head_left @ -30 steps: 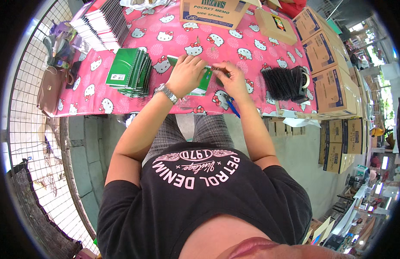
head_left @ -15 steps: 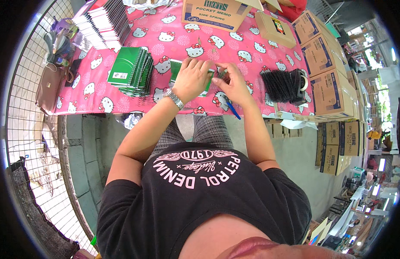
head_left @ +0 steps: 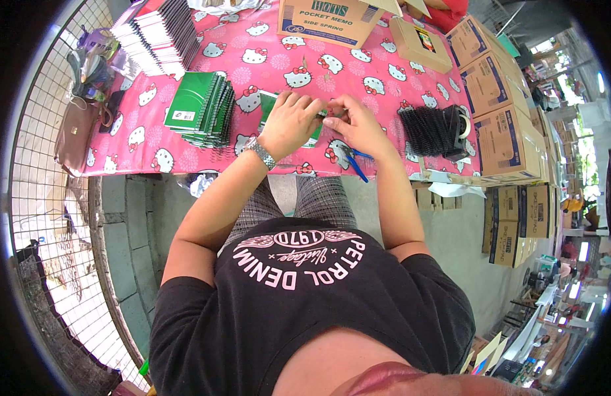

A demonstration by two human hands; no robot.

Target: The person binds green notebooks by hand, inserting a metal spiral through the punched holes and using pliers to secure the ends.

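Note:
A green notebook (head_left: 266, 105) lies at the table's near edge, mostly covered by my left hand (head_left: 292, 120). The left fingers curl over its right edge and hold it. Just right of that edge, my right hand (head_left: 355, 125) has its thumb and fingertips pinched together; a small dark bit shows there, too small to name. Below the right hand lie pliers with blue handles (head_left: 359, 166), partly covered by the wrist. To the left stands a pile of green spiral notebooks (head_left: 198, 109). Black spiral coils (head_left: 429, 131) lie bunched on the right.
A pink patterned cloth (head_left: 253, 55) covers the table. Far left stands a tall stack of spiral notebooks (head_left: 157, 39); a brown bag (head_left: 76, 135) rests at the left edge. Cardboard boxes (head_left: 328, 23) stand at the back, and more boxes (head_left: 500, 142) are piled along the right.
My right hand has turned slightly and its wrist has shifted a little right, uncovering more of the pliers. The left hand has barely moved and still holds the notebook.

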